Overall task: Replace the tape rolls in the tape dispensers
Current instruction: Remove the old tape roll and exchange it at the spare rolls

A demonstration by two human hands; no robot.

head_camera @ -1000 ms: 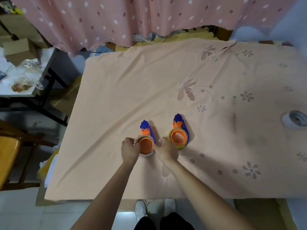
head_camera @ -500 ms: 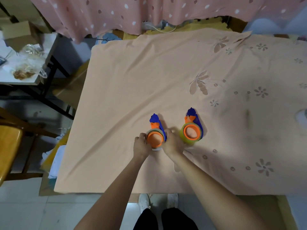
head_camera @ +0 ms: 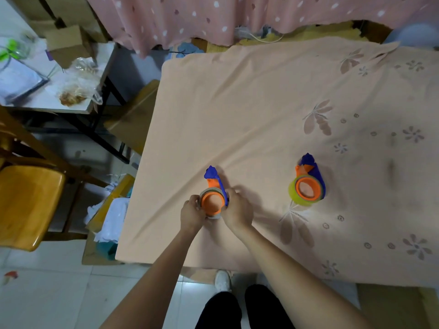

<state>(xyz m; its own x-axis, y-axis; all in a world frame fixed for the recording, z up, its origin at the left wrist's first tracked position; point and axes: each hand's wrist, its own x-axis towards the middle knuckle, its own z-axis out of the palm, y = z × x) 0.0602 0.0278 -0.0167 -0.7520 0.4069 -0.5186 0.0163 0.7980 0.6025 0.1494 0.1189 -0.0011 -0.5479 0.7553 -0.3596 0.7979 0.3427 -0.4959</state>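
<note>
Two blue and orange tape dispensers lie on the peach cloth of the table. The left dispenser carries a thin grey-white tape roll around its orange hub. My left hand grips the roll's left side and my right hand grips its right side against the blue frame. The right dispenser lies untouched about a hand's width to the right, with a yellow-green tape roll on its hub.
A yellow wooden chair stands left of the table, with a side table of bags and boxes behind it. A pink dotted curtain hangs along the far edge. The table's near edge is just below my wrists.
The camera has swung left, so both dispensers sit further right in view and the spare roll at the far right has left the frame. Both hands stay on the left dispenser's roll.
</note>
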